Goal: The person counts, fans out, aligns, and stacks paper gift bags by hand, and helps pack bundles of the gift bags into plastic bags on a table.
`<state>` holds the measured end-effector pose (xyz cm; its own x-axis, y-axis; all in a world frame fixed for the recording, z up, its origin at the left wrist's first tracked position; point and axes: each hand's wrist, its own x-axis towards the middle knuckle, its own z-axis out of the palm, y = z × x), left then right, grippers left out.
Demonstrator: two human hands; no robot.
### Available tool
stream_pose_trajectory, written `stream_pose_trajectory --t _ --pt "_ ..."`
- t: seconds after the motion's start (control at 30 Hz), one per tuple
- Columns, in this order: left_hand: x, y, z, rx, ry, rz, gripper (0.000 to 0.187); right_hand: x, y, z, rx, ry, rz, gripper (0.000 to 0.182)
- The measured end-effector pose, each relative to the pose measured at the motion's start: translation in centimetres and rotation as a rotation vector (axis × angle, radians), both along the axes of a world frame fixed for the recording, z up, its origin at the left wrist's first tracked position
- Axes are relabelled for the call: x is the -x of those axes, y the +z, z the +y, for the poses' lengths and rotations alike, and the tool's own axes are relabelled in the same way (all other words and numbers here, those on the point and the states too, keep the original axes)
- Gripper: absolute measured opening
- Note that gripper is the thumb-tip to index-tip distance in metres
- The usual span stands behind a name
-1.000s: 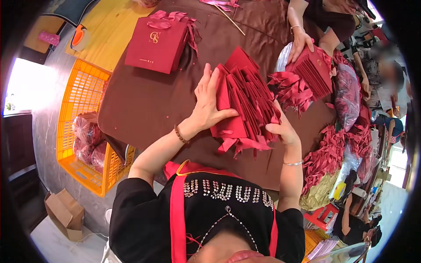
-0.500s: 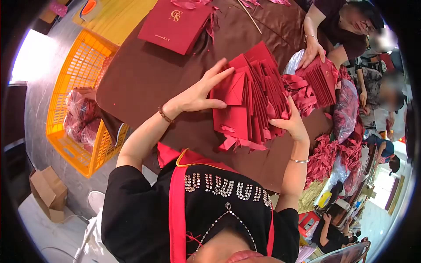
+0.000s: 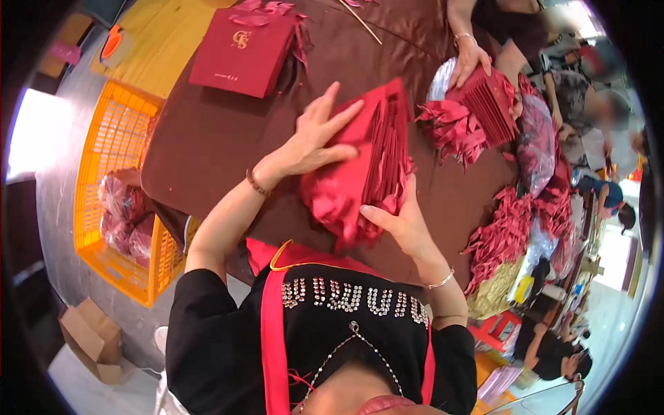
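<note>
The left hand (image 3: 311,142) lies flat with spread fingers against the near face of a stack of folded red paper bags (image 3: 377,149), pressing it rather than closing around it. The right hand (image 3: 401,225) cups the stack from below at its lower right edge, its grip closed on the bags' bottom corner, where loose red ribbon handles (image 3: 339,200) bunch up. The stack stands tilted on edge, lifted off the brown tabletop (image 3: 221,145) between the two hands.

Farther up the tabletop lies one flat red bag with a gold logo (image 3: 242,52), well apart from the stack. To the right, another person's hand (image 3: 470,59) rests on a second stack of red bags (image 3: 487,104), with a heap of red ribbons (image 3: 449,128) just beside it.

Left of the tabletop, on the floor, sits an orange plastic crate (image 3: 114,149) holding plastic-wrapped bundles of red goods (image 3: 124,214). A cardboard box (image 3: 93,335) stands near it.
</note>
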<state>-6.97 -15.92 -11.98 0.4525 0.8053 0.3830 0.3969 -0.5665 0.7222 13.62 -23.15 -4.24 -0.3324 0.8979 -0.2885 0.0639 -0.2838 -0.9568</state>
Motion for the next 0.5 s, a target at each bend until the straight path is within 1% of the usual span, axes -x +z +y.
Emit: stream_pose_trajectory --t 0.03,0.07,0.1,0.13,0.17,0.2,0.23,0.27,0.3,0.33,0.37,0.4,0.47,0.5 --pt "-0.1 0.5 -0.4 0.086 0.136 0.049 0.071 0.9 0.8 -0.6 0.066 -0.042 0.053 0.093" --pt "-0.2 1.0 -0.8 0.168 0.273 0.101 0.056 1.3 0.1 -1.3 0.070 -0.074 0.065 0.093" --pt "-0.3 1.9 -1.2 0.192 0.286 -0.042 0.041 1.5 -0.9 -2.1 0.024 -0.056 0.084 0.093" --pt "0.3 2.8 -1.2 0.273 0.206 0.007 0.043 1.7 -1.5 -2.6 -0.025 -0.033 0.102 0.094" --pt "0.9 3.6 -0.9 0.399 0.104 -0.062 0.045 2.2 -0.2 -2.7 -0.069 0.043 0.033 0.093" --pt "1.7 4.7 -0.6 0.524 0.011 -0.127 0.046 2.2 -1.8 -2.6 -0.124 0.128 0.012 0.094" --pt "2.7 6.7 -0.4 0.706 -0.144 -0.218 0.053 2.6 -1.4 -2.4 -0.179 0.163 -0.076 0.095" --pt "3.8 7.2 0.4 0.806 -0.238 -0.206 0.055 3.2 -1.0 -2.3 -0.237 0.196 -0.162 0.096" --pt "4.5 8.2 1.1 0.834 -0.302 -0.147 0.055 3.6 -1.5 -2.0 -0.244 0.185 -0.140 0.096" --pt "5.2 9.3 1.9 0.864 -0.364 -0.085 0.055 4.2 -2.2 -1.7 -0.200 0.238 -0.088 0.096" --pt "5.1 9.7 2.8 0.860 -0.407 -0.002 0.058 4.8 -2.7 -1.4 -0.159 0.290 -0.034 0.097" --pt "5.6 11.0 3.6 0.804 -0.221 0.480 0.071 5.3 -2.8 -1.3 -0.166 0.279 -0.008 0.097" --pt "4.2 13.7 4.1 0.730 -0.295 0.709 0.080 6.3 -2.9 -1.2 -0.159 0.293 -0.020 0.097" --pt "3.6 14.0 3.9 0.727 -0.297 0.730 0.080 7.0 -3.4 -1.2 -0.181 0.267 0.073 0.099"
